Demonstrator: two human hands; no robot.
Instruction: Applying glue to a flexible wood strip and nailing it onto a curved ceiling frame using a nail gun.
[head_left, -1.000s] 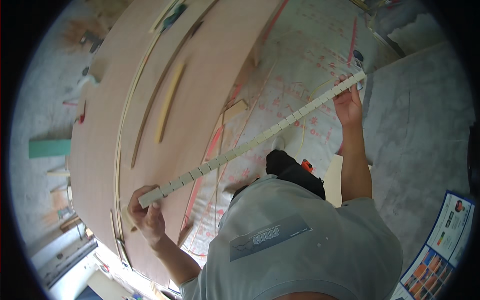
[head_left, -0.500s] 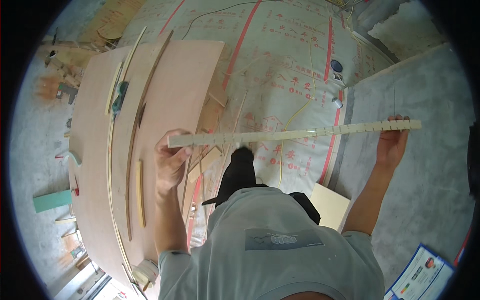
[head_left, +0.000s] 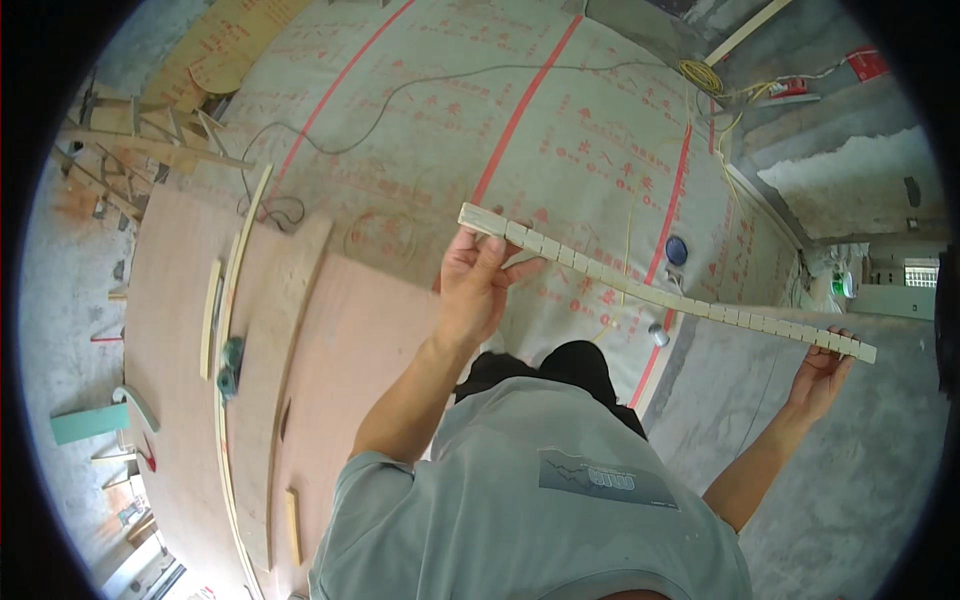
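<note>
The notched wooden strip (head_left: 650, 294) is held to the right of the counter (head_left: 350, 370), above the printed floor sheeting (head_left: 440, 150). Its long axis leads away from the counter, with a slight bend, from the left hand (head_left: 470, 288) to the right hand (head_left: 822, 378). The left hand is the nearer to the counter; its grip is closed, thumb and fingers pinching the near end. The right hand's grip is also closed, just short of the far end, leaving the tip projecting.
</note>
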